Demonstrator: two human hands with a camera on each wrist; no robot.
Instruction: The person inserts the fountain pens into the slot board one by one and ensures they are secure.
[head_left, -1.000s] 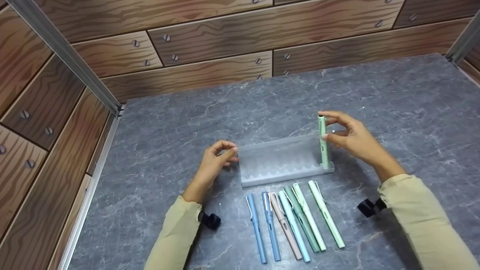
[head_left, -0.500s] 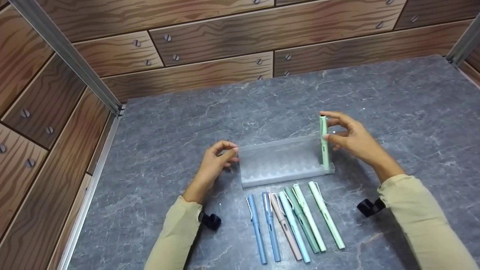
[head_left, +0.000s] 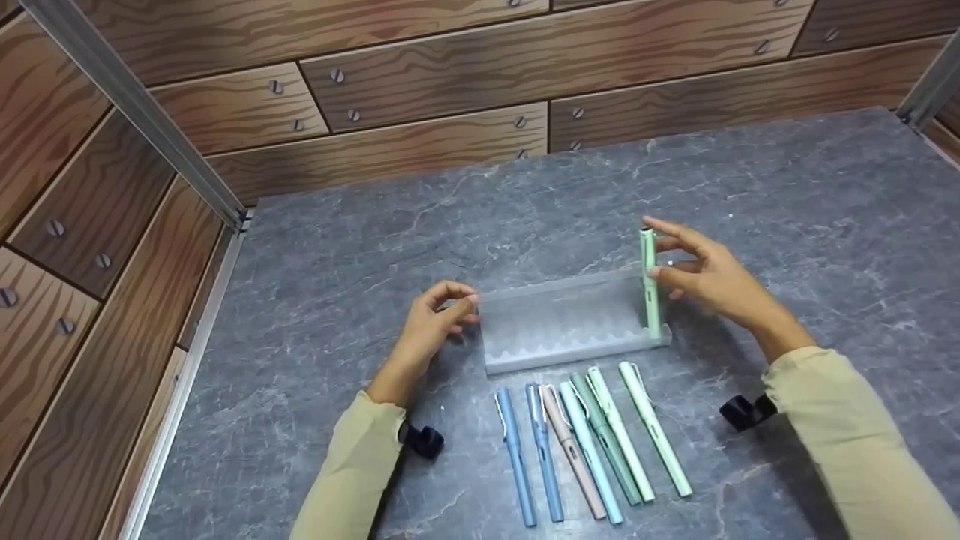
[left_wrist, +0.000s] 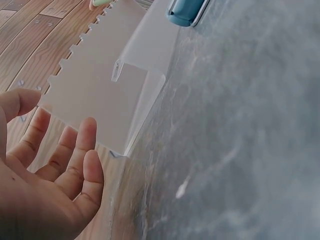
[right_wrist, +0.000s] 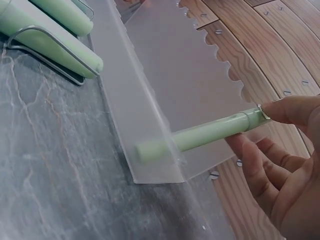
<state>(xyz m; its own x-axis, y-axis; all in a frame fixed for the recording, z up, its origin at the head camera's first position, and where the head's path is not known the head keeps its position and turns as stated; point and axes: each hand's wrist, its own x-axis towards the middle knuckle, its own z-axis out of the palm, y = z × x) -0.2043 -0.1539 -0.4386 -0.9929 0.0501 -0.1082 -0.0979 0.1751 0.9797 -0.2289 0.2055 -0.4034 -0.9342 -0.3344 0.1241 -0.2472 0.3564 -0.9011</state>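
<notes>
My right hand (head_left: 712,279) pinches the slim mint-green pen (head_left: 651,300), which stands upright with its foot inside the right end of the frosted clear plastic pen stand (head_left: 562,315); my left hand (head_left: 426,322) pinches the stand's left edge. Change over the last second: pen position steady, right index fingertip slightly higher above its top. I judge the pen seated but unreleased, with seven assorted slim plastic pens (head_left: 589,450) lying unplaced in front.

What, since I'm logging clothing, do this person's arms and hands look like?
The left sleeve and right sleeve are long and pale olive, wrinkled towards the cuffs. A small black device shows at each cuff. The left hand and right hand are gloveless.
</notes>
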